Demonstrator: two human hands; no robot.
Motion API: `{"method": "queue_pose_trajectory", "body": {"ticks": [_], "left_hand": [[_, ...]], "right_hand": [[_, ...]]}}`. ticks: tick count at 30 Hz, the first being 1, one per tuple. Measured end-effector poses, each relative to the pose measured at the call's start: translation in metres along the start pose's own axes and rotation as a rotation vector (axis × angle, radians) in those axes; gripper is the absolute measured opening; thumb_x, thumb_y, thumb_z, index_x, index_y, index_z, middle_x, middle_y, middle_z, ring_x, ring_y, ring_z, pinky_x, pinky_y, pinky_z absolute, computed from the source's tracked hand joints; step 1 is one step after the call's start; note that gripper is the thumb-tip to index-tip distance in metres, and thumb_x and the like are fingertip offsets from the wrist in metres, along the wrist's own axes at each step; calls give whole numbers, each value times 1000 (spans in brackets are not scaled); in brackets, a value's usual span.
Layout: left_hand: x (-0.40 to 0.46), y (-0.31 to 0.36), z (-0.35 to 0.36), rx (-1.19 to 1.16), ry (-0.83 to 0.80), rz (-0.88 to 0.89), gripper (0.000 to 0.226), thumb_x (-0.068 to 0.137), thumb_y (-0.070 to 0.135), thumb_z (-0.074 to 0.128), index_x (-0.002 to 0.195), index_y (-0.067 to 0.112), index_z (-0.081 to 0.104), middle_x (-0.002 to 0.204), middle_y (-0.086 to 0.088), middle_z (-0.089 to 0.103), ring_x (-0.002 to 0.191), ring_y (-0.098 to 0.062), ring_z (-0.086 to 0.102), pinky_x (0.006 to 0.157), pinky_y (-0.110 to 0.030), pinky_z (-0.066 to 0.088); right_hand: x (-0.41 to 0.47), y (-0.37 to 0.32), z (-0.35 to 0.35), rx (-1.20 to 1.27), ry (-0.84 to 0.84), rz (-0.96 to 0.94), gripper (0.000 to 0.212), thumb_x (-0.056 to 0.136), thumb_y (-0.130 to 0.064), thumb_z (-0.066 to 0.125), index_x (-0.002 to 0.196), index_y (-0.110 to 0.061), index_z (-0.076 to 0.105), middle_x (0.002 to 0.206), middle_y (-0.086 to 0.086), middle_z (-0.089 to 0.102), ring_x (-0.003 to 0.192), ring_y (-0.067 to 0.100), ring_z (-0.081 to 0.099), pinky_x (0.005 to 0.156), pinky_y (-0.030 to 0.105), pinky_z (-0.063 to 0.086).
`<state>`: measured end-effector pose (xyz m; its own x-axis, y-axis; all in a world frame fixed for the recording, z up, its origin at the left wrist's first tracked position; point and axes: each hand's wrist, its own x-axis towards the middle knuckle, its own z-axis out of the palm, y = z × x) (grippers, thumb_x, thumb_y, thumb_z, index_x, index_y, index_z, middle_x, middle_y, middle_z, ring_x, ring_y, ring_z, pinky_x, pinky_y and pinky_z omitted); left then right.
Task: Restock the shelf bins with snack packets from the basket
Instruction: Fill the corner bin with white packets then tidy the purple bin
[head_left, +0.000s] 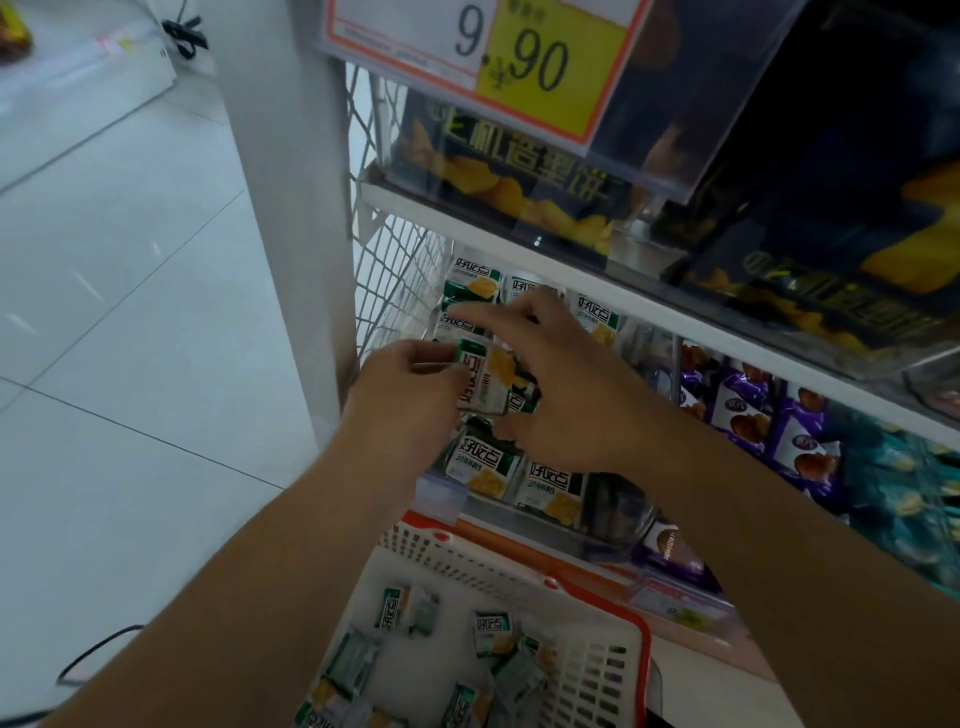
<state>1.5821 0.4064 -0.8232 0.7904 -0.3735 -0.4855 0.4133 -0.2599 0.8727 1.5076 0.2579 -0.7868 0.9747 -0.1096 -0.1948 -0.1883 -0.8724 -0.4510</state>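
Holding a small white-and-green foil snack packet (493, 379) over the clear plastic shelf bin (613, 540), I have my left hand (410, 384) pinching its near end and my right hand (561, 384) spread across it, fingers reaching toward the packets already stacked at the back. The packet sits tilted, just above the rows of matching packets (519, 478) in the bin.

To do this step well, I judge I should turn the packet so its printed face matches its neighbours, then slide it into the gap between the back and front rows rather than dropping it on top. My right fingers can press the back row upright while the left feeds the packet in. Foil is slippery, so a light pinch at the crimped edge should serve.

More loose packets (488, 631) wait in the white plastic basket with the red rim (618, 675) below, so restocking looks unfinished.
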Motion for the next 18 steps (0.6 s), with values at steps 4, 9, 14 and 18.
{"method": "queue_pose_trajectory", "body": {"ticks": [4, 9, 14, 18], "left_hand": [[-2, 0, -3, 67, 35, 56, 15, 98, 20, 66, 109, 25, 75, 98, 2, 79, 90, -19, 76, 87, -43, 63], [-5, 6, -1, 84, 71, 61, 22, 100, 28, 64, 119, 20, 71, 103, 2, 75, 91, -15, 73, 82, -35, 61], [-20, 11, 8, 340, 154, 89, 48, 102, 40, 54, 147, 23, 44, 127, 4, 61, 103, -15, 55, 93, -39, 50], [-29, 8, 13, 445, 90, 144, 32, 104, 40, 48, 134, 31, 47, 114, 13, 60, 81, -6, 62, 65, -27, 48]], "right_hand": [[9, 6, 4, 8, -106, -135, 92, 74, 2, 82, 149, -38, 48, 141, -19, 39, 123, -2, 41, 98, 18, 42], [23, 6, 14, -52, 90, -104, 55, 83, -18, 84, 131, -31, 60, 121, -7, 54, 106, 15, 57, 86, 38, 53], [61, -2, 33, -246, 299, 158, 41, 82, -44, 79, 113, -21, 62, 98, -2, 64, 86, 18, 63, 72, 38, 57], [95, 2, 50, -399, 293, 259, 59, 79, -38, 85, 124, -16, 54, 105, 4, 67, 93, 24, 68, 77, 41, 56]]}}
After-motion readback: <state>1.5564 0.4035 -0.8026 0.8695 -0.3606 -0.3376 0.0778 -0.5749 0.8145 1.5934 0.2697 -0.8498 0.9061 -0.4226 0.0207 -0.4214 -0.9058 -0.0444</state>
